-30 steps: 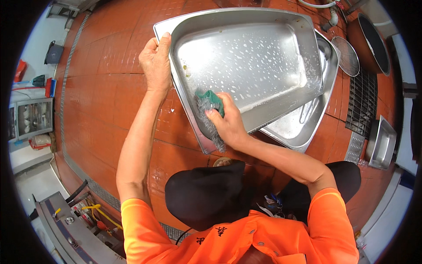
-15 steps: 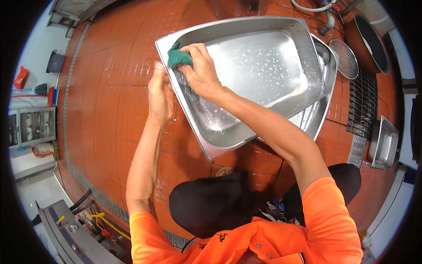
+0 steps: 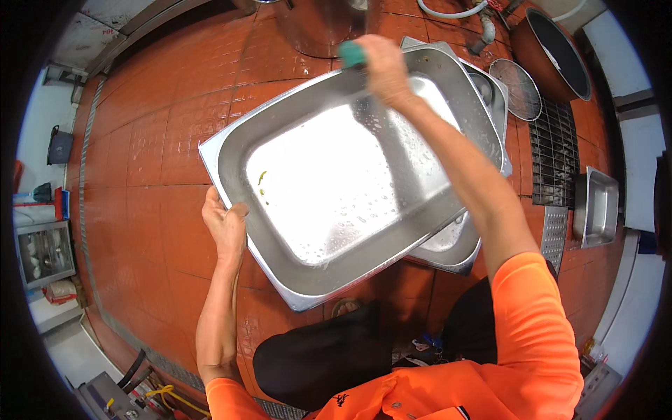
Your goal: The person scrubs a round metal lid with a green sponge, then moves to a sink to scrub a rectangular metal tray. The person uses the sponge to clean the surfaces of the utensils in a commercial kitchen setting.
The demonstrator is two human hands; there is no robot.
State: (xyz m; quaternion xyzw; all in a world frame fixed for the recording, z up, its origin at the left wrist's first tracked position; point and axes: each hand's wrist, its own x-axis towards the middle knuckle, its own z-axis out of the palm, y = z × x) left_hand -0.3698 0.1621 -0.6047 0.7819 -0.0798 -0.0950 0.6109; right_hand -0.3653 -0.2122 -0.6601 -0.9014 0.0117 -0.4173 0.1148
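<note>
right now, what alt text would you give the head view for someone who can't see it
A person's left hand holds a steel pan by its side while the right hand holds a green pad at its far edge. The pan overlaps a second pan above a red tiled floor, with a strainer and grate to the right.
</note>
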